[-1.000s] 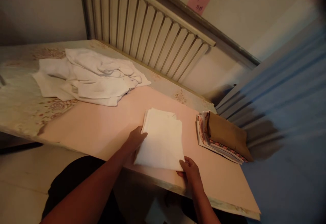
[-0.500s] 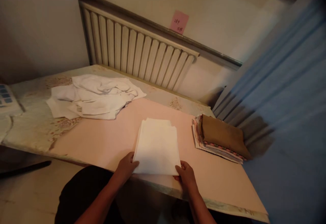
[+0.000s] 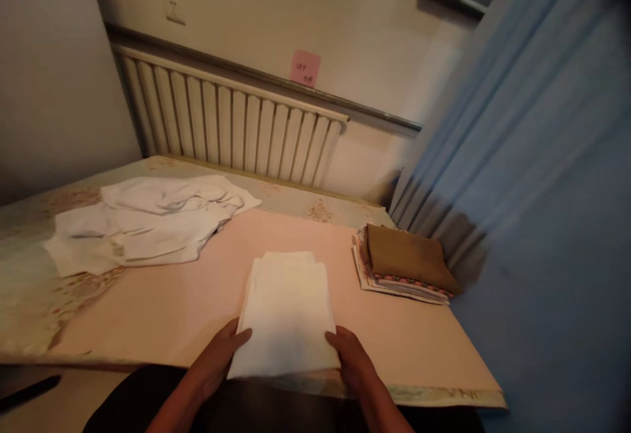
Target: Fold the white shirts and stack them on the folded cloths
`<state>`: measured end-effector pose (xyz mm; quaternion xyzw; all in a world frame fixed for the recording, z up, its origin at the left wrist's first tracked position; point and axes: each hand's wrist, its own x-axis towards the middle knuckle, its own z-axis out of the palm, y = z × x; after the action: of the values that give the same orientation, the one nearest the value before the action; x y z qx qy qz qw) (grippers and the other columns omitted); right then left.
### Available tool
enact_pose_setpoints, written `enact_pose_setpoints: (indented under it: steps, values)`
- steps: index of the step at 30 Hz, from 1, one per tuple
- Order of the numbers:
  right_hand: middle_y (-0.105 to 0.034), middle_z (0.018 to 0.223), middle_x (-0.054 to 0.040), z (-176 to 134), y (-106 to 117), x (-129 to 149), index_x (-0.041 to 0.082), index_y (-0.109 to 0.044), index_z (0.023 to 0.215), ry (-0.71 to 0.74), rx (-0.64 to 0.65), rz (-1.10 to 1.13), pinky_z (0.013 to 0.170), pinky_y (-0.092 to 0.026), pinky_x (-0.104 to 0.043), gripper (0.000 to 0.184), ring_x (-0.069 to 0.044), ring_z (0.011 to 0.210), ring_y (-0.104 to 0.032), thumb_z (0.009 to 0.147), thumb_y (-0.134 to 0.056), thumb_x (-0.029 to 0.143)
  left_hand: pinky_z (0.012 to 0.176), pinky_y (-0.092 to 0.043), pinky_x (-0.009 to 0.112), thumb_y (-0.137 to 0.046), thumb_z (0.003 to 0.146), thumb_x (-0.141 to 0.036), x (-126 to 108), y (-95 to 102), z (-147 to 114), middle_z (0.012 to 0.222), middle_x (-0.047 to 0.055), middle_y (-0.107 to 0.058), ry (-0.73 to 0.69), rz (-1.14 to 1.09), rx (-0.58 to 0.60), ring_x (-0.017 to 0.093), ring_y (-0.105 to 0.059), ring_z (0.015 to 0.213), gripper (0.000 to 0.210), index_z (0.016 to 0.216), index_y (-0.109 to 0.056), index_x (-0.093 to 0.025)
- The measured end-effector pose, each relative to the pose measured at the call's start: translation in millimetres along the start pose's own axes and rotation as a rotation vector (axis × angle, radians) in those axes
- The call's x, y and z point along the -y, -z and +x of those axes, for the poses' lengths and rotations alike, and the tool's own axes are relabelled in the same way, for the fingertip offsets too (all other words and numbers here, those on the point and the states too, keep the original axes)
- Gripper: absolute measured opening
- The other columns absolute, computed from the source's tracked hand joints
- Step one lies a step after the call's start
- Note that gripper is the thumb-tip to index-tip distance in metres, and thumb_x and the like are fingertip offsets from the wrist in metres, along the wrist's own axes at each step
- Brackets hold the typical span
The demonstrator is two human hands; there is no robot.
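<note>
A folded white cloth (image 3: 286, 315) is gripped along both sides near the front edge of the table. My left hand (image 3: 221, 351) pinches its left side, thumb on top and the other fingers underneath. On the opposite side my right hand (image 3: 351, 354) holds it the same way. The cloth's near edge reaches the table's front edge, and its far end shows several layers slightly out of line. Left of it, a crumpled pile of white cloth (image 3: 158, 219) lies loose. To the right sits a neat stack of folded fabric (image 3: 409, 259), brown on top with patterned and pale layers below.
Pink paper or cloth (image 3: 187, 308) covers much of the table, over a floral tablecloth (image 3: 29, 288). Behind the table are a radiator (image 3: 236, 124) and a wall with a pink note (image 3: 305, 68). A blue curtain (image 3: 537, 223) hangs along the right side.
My view has shifted up and to the right. Both hands still hold the folded white cloth, its near end now drawn slightly closer to me. The loose pile and the stack appear unmoved.
</note>
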<state>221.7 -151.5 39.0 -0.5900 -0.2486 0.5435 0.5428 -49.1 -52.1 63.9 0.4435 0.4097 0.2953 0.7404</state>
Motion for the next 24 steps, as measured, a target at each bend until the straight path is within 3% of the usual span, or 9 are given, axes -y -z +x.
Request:
enact_pose_setpoints:
  steps: [3, 7, 13, 19, 22, 24]
  values:
    - [-0.067, 0.066, -0.0034, 10.7, -5.4, 12.0, 0.013, -0.067, 0.079, 0.05, 0.121, 0.166, 0.059, -0.045, -0.026, 0.035, -0.016, 0.059, -0.059, 0.059, -0.073, 0.042, 0.081, -0.053, 0.039, -0.077, 0.053, -0.055, -6.3, -1.3, 11.6, 0.1, 0.011, -0.072, 0.059, -0.019, 0.001, 0.03, -0.067, 0.091, 0.071, 0.111, -0.063, -0.016]
    - [-0.067, 0.068, -0.0019, 19.5, -11.0, 26.0, 0.014, -0.068, 0.084, 0.049, 0.215, 0.232, 0.055, -0.039, -0.022, 0.034, -0.013, 0.056, -0.055, 0.054, -0.072, 0.03, 0.08, -0.054, 0.041, -0.081, 0.046, -0.047, -16.9, -1.6, 24.3, 0.097, 0.008, -0.074, 0.075, -0.054, -0.036, 0.032, -0.068, 0.09, 0.073, 0.112, -0.063, -0.019]
    - [-0.068, 0.072, -0.0019, 6.9, -13.7, 72.1, 0.012, -0.069, 0.09, 0.091, 0.27, 0.269, 0.052, -0.034, -0.019, 0.041, -0.011, 0.056, -0.053, 0.05, -0.068, 0.017, 0.075, -0.056, 0.043, -0.082, 0.046, -0.042, -58.3, -15.7, 21.3, 0.101, 0.005, -0.074, 0.104, -0.095, -0.044, 0.033, -0.068, 0.089, 0.078, 0.12, -0.06, -0.025]
    - [-0.068, 0.072, -0.0031, -20.1, 6.4, 141.3, 0.011, -0.069, 0.092, 0.121, 0.289, 0.315, 0.049, -0.034, -0.019, 0.043, -0.012, 0.055, -0.055, 0.049, -0.07, 0.015, 0.069, -0.058, 0.042, -0.079, 0.051, -0.04, -125.6, -66.5, 8.7, 0.102, 0.005, -0.073, 0.05, -0.054, -0.01, 0.035, -0.068, 0.091, 0.073, 0.12, -0.06, -0.027]
    - [-0.069, 0.075, -0.0029, -18.4, 26.9, 167.9, 0.013, -0.069, 0.093, 0.168, 0.267, 0.317, 0.049, -0.036, -0.019, 0.043, -0.011, 0.054, -0.055, 0.05, -0.072, 0.016, 0.07, -0.058, 0.037, -0.08, 0.052, -0.032, -162.3, -99.9, 11.9, 0.102, 0.005, -0.073, 0.048, 0.044, 0.089, 0.031, -0.068, 0.091, 0.067, 0.116, -0.063, -0.024]
    - [-0.069, 0.076, -0.0033, -8.4, 44.5, 187.4, 0.014, -0.068, 0.093, 0.217, 0.252, 0.279, 0.05, -0.038, -0.019, 0.043, -0.011, 0.055, -0.056, 0.051, -0.074, 0.019, 0.068, -0.057, 0.033, -0.079, 0.053, -0.029, -183.9, -122.4, 24.2, 0.1, 0.006, -0.073, -0.026, 0.157, 0.078, 0.028, -0.069, 0.087, 0.06, 0.111, -0.066, -0.021]
